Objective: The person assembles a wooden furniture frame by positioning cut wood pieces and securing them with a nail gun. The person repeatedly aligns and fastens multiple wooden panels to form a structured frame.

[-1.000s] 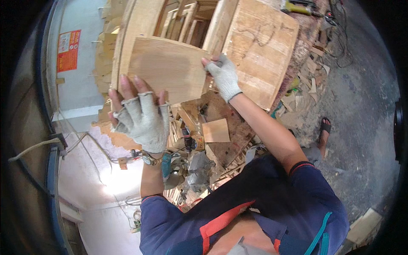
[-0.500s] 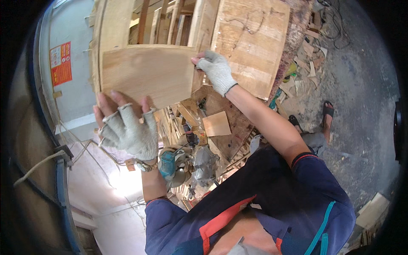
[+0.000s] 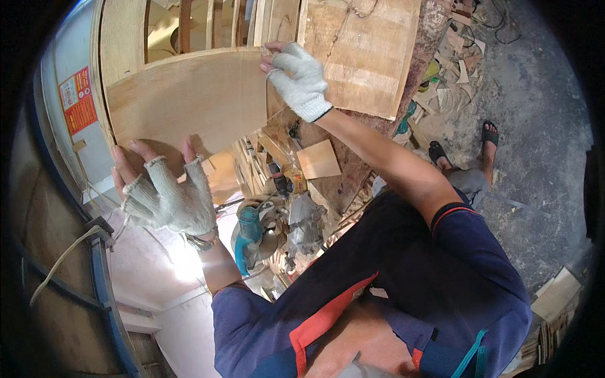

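Observation:
A light plywood panel (image 3: 189,101) lies against a wooden frame (image 3: 123,41) at the upper left. Its top edge is slightly curved. My left hand (image 3: 170,198), in a whitish fingerless work glove, has its fingers spread, with the tips at the panel's lower left edge. My right hand (image 3: 297,82), gloved the same way, is closed at the panel's upper right corner, thumb and fingertips pinching the edge. The palm sides of both hands are hidden.
Right of the frame lies a larger wooden board (image 3: 365,57). Below are a teal power tool (image 3: 249,230), a drill (image 3: 277,179), a small plywood piece (image 3: 318,159) and wood strips. Scraps (image 3: 450,75) litter the floor at right, near a person's sandalled foot (image 3: 489,132). A blue metal frame (image 3: 104,271) stands at left.
The panel, frame and both hands have shifted left and a little upward in the view, along with the surroundings. Both hands stay at the same parts of the panel.

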The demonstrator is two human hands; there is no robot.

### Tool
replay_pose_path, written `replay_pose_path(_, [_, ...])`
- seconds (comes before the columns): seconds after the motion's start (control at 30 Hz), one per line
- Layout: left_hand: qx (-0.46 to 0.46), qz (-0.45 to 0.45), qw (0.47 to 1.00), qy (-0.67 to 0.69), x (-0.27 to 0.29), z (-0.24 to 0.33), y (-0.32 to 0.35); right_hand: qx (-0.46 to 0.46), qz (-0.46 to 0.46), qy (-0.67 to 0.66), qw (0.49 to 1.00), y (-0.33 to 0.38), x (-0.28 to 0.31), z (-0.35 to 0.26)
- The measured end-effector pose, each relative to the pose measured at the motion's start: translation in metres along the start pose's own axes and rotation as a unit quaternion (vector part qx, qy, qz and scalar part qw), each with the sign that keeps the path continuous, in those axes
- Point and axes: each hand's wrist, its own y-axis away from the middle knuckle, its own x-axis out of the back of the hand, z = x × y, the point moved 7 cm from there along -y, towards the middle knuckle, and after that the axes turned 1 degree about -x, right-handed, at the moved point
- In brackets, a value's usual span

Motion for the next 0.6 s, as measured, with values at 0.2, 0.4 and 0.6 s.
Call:
replay_pose_path(0.2, [-0.021,0.011,1.0,-0.004,-0.001,-0.002,0.001,0.088,-0.238,0.225,0.941,0.04,-0.027,-0.001])
replay_pose_path(0.4, [-0.029,0.034,0.999,-0.006,0.0,-0.001,-0.003,0.092,-0.225,0.157,0.957,0.04,-0.029,0.0])
replay_pose_path(0.6, [-0.052,0.083,0.995,0.002,0.004,-0.003,-0.002,0.09,-0.209,0.201,0.953,0.037,-0.025,0.001])
